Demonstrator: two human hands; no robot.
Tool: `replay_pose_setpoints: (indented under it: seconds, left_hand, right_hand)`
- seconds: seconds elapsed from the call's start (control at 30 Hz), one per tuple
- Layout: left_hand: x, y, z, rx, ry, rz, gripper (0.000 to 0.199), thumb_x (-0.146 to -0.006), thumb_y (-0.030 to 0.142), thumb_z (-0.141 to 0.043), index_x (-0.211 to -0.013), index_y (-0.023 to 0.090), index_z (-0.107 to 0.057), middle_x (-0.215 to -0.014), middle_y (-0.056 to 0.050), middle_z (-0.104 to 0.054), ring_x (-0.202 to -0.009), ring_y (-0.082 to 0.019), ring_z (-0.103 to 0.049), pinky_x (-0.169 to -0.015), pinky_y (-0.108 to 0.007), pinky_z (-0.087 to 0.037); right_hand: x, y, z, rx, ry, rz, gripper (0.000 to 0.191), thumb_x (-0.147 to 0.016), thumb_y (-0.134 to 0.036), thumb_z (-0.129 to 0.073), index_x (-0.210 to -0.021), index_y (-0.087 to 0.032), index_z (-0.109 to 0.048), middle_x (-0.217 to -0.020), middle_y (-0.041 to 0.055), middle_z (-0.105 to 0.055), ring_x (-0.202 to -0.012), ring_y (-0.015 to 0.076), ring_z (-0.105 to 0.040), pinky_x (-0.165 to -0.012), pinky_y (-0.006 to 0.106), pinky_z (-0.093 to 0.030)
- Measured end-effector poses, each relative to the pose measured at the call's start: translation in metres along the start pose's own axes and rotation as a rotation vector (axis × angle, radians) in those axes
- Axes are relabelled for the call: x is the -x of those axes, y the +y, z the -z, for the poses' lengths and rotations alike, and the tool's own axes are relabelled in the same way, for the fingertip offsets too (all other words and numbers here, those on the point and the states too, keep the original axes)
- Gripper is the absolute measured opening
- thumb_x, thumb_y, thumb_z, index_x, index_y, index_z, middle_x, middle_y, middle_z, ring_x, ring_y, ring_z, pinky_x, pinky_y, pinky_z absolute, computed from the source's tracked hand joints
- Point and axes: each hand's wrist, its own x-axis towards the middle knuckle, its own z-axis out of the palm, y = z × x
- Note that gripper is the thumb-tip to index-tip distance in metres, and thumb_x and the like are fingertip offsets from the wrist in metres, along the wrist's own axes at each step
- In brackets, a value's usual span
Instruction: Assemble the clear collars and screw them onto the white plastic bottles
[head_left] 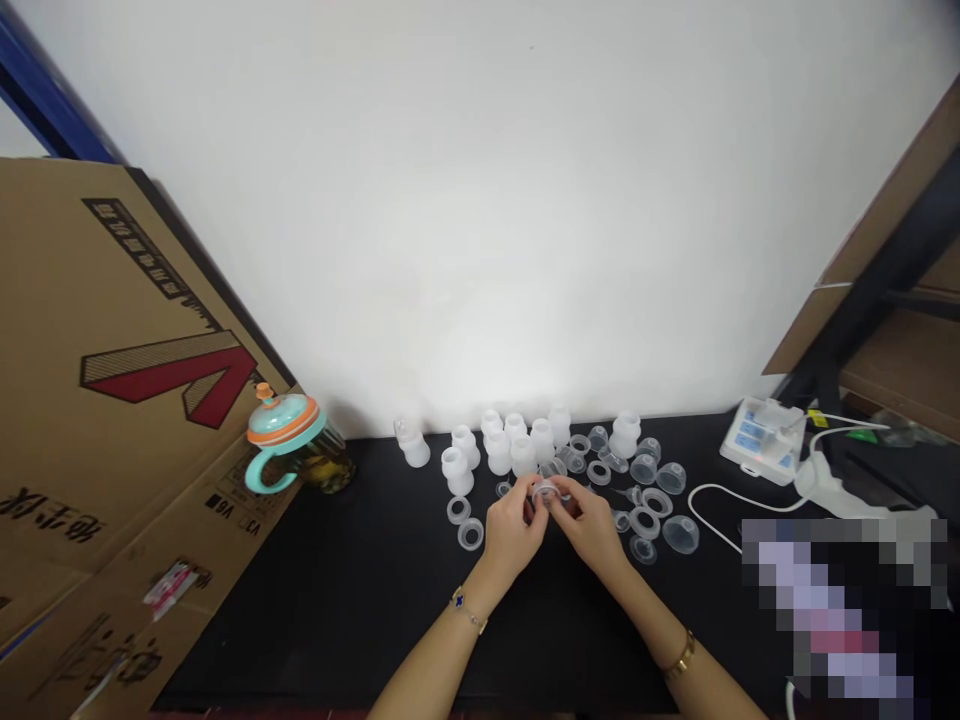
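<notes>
Near the middle of the black table, my left hand point(516, 525) and my right hand point(589, 515) meet around a small translucent ring point(545, 489), fingers closed on it from both sides. Just behind them stand several white bottles point(498, 452). One bottle with a clear top point(412, 443) is apart to the left. Two loose rings point(470, 534) lie left of my left hand. To the right of my right hand are several more rings point(644, 522), clear domed caps point(680, 534) and small nipple-like parts point(621, 520).
A lidded jug with a turquoise handle point(271, 470) stands at the left by a large cardboard box point(150, 330). On the right are a white case point(763, 441), a white cable point(712, 487) and a pixelated area. A white wall rises behind the table.
</notes>
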Motion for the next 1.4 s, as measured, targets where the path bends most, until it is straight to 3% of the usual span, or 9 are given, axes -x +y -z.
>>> replay_pose_setpoints:
  seconds: [0.4, 0.93, 1.4]
  left_hand:
    - [-0.0011, 0.0036, 0.0031, -0.017, -0.013, 0.055, 0.011, -0.091, 0.027, -0.059, -0.1, 0.023, -0.064, -0.071, 0.003, -0.068, -0.059, -0.013, -0.063, -0.059, -0.023, -0.043]
    - [-0.0012, 0.0031, 0.0027, -0.023, -0.011, 0.064, 0.008, -0.091, 0.029, -0.059, -0.096, 0.023, -0.062, -0.069, 0.004, -0.066, -0.059, -0.014, -0.063, -0.058, -0.023, -0.042]
    - [0.0015, -0.0009, 0.0, 0.005, -0.025, -0.005, 0.022, -0.094, 0.025, -0.051, -0.114, 0.023, -0.061, -0.082, 0.0, -0.072, -0.064, -0.014, -0.067, -0.06, -0.023, -0.047]
  right_hand:
    - [0.0007, 0.0015, -0.0007, 0.017, -0.015, 0.04, 0.029, -0.088, -0.03, -0.053, -0.104, -0.019, -0.074, -0.079, 0.0032, -0.075, -0.053, 0.0149, -0.057, -0.051, 0.025, -0.043]
    - [-0.0003, -0.0006, 0.0006, 0.075, -0.006, 0.06, 0.028, -0.089, -0.031, -0.053, -0.1, -0.021, -0.076, -0.071, 0.0006, -0.073, -0.049, 0.0138, -0.056, -0.05, 0.024, -0.041]
    - [0.0008, 0.0, 0.0011, 0.067, 0.028, -0.005, 0.033, -0.091, -0.036, -0.051, -0.107, -0.018, -0.074, -0.076, 0.0038, -0.075, -0.053, 0.0163, -0.059, -0.053, 0.026, -0.045]
